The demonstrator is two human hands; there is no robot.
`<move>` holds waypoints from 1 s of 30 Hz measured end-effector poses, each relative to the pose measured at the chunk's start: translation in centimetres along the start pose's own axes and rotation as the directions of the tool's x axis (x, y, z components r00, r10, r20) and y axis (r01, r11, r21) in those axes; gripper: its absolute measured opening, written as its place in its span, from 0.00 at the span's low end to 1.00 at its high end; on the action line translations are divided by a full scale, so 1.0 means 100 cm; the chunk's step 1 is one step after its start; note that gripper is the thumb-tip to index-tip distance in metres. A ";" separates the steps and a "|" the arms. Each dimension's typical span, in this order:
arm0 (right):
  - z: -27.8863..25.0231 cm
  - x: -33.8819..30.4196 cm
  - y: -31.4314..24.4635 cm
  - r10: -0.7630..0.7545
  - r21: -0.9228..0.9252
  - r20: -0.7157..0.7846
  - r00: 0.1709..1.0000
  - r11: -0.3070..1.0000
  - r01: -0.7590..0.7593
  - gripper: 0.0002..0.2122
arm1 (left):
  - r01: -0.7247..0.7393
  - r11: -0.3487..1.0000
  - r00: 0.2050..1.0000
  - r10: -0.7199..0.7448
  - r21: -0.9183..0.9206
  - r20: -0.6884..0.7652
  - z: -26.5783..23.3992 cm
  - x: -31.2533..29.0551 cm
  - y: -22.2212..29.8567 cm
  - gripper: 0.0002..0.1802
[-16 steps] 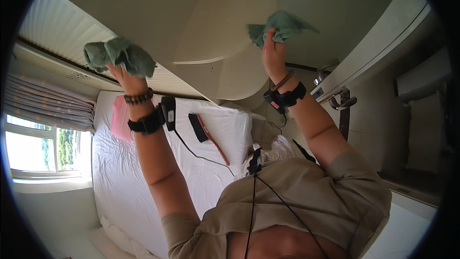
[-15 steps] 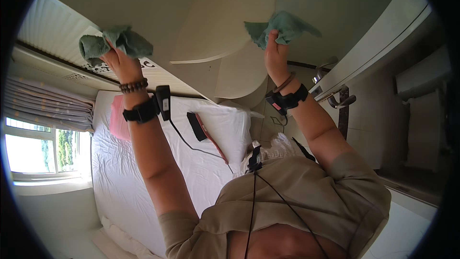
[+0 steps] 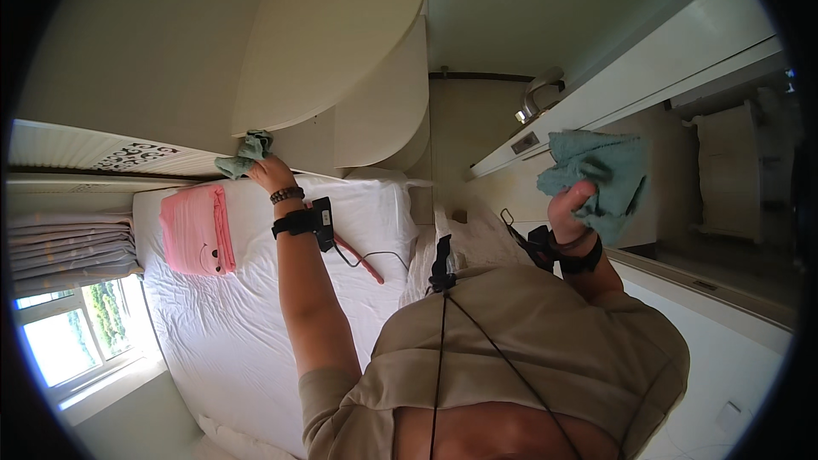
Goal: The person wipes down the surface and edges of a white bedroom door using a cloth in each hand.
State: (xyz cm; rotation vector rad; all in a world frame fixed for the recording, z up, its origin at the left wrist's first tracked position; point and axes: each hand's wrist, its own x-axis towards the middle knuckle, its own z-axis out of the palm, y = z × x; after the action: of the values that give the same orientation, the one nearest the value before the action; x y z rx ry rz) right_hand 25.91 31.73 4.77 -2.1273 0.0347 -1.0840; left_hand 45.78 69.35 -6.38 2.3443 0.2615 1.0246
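My left hand [image 3: 274,175] is closed on a crumpled green cloth [image 3: 247,153], at the lower edge of a cream cabinet with rounded shelves [image 3: 341,43]. The cloth appears to touch the cabinet's edge next to a ribbed white panel [image 3: 94,149]. My right hand [image 3: 571,211] grips a second green cloth [image 3: 601,172], which hangs partly spread out beside the edge of a white door [image 3: 648,77]. Whether this cloth touches the door, I cannot tell. Each wrist carries a black strapped device.
A metal door handle [image 3: 537,98] sticks out near my right side. To the left lies a bed with a white sheet [image 3: 213,324], holding a pink folded bundle [image 3: 196,226] and a red-handled brush [image 3: 362,260] partly behind my left wrist. A curtain [image 3: 72,243] hangs above a window [image 3: 72,345].
My right hand has come down and to the right, from the cabinet to beside the door, its cloth now more spread. My left hand is lower and further right. The whole view has shifted.
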 end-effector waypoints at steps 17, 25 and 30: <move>0.002 -0.053 0.112 0.109 -0.563 0.141 0.984 0.826 -0.011 0.11 | -0.362 0.932 0.927 0.356 -0.031 -0.116 -0.003 -0.017 0.104 0.16; -0.038 -0.074 0.102 0.161 -0.463 -0.027 0.987 0.873 -0.155 0.11 | -0.554 0.832 0.831 0.552 0.014 0.076 -0.012 -0.009 0.125 0.12; -0.098 -0.133 0.144 0.429 -0.139 -0.248 0.869 0.872 -0.470 0.07 | -0.495 0.839 0.869 0.471 0.225 0.154 -0.017 0.019 0.079 0.17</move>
State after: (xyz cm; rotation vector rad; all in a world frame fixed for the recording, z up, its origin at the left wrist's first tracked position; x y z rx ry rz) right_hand 14.58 19.82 -9.74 -2.0138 0.7353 -1.0409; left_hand 45.54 64.28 0.24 2.7681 -0.2732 1.1597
